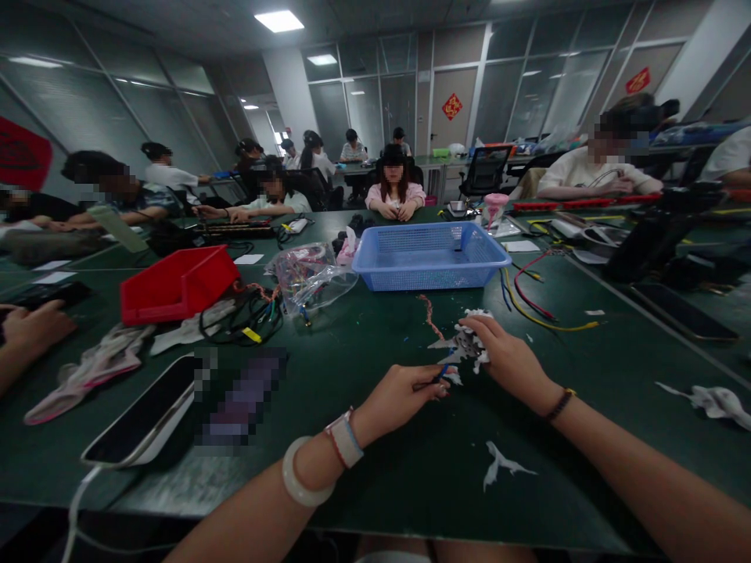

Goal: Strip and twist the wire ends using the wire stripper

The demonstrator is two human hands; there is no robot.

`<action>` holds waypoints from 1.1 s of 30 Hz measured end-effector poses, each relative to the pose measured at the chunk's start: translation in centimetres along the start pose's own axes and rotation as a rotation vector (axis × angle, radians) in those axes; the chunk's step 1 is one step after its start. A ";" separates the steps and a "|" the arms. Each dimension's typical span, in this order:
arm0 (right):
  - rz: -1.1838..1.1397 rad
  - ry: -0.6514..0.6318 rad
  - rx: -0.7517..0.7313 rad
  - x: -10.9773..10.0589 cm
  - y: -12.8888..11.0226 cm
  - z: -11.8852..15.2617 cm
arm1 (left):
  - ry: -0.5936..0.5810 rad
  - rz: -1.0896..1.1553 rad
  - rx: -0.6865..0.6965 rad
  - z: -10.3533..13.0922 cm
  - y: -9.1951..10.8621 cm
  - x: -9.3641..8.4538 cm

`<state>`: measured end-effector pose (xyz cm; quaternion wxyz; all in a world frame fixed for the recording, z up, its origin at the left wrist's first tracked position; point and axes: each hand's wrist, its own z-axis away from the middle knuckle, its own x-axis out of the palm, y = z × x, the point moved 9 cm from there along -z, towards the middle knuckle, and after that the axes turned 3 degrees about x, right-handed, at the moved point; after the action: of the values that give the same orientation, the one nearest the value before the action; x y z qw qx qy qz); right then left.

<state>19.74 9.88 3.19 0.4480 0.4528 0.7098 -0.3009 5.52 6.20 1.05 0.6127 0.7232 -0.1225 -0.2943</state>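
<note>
My right hand [490, 342] grips a ragged white-and-grey lump [469, 344] with dark holes in it, just above the green table. Pointed grey pieces stick out of the lump to the left. My left hand [402, 395] is closed close to the lump, its fingertips pinching a thin blue item [444, 369] whose kind is unclear. A white scrap hangs by those fingertips. Behind the lump lies a twisted copper-coloured strand [431, 317]. Torn white scraps [503, 467] rest on the table in front of my right forearm.
A blue mesh basket [431, 277] stands beyond my hands. Left of it are a clear bag of wires [310, 274], a red bin [176, 285], gloves [94, 367] and a phone [144, 414]. Cables [528, 301] lie at right. Another person's hand [38, 332] is at far left.
</note>
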 end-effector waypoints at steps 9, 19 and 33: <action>0.192 0.077 -0.033 -1.1 -0.3 0.1 | -0.007 0.099 -0.046 0.0 -0.8 0.3; 0.113 0.033 0.062 -0.9 0.3 0.3 | -0.006 0.079 -0.026 0.0 -0.5 0.2; 0.047 0.097 -0.050 -1.3 0.0 0.3 | -0.051 -0.043 0.056 0.0 0.4 0.1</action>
<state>20.11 9.11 4.22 0.4313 0.4721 0.7271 -0.2500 5.67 6.09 1.46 0.5824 0.7348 -0.1308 -0.3221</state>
